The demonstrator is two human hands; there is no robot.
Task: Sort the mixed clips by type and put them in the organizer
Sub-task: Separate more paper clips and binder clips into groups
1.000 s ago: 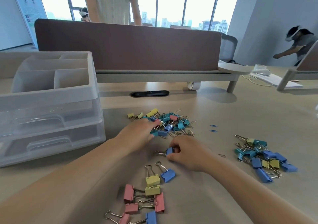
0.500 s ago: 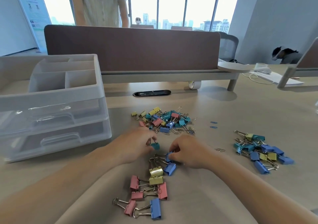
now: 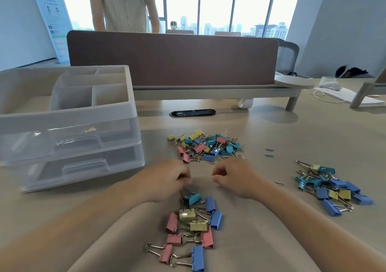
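Observation:
A mixed pile of small clips (image 3: 208,146) lies mid-table, just beyond both hands. Larger pink, yellow and blue binder clips form a near pile (image 3: 193,225) between my forearms. Blue, teal and yellow clips make up a right pile (image 3: 330,186). My left hand (image 3: 167,180) has its fingers curled and pinches the wire handle of a teal binder clip (image 3: 193,197) lying at the top of the near pile. My right hand (image 3: 234,177) is curled beside it, with nothing visible in it. The translucent organizer (image 3: 69,125) stands at the left, its drawers closed and its top compartments open.
Two blue paper clips (image 3: 269,152) and one loose metal paper clip (image 3: 278,183) lie right of the hands. A brown desk divider (image 3: 173,58) runs behind, with a tape roll (image 3: 244,103) and a cable slot (image 3: 192,112) below it. A person stands beyond the divider.
Both hands drew back from the mixed pile. The right hand let go of a blue clip onto the near pile. The left hand brought a teal clip down to that pile.

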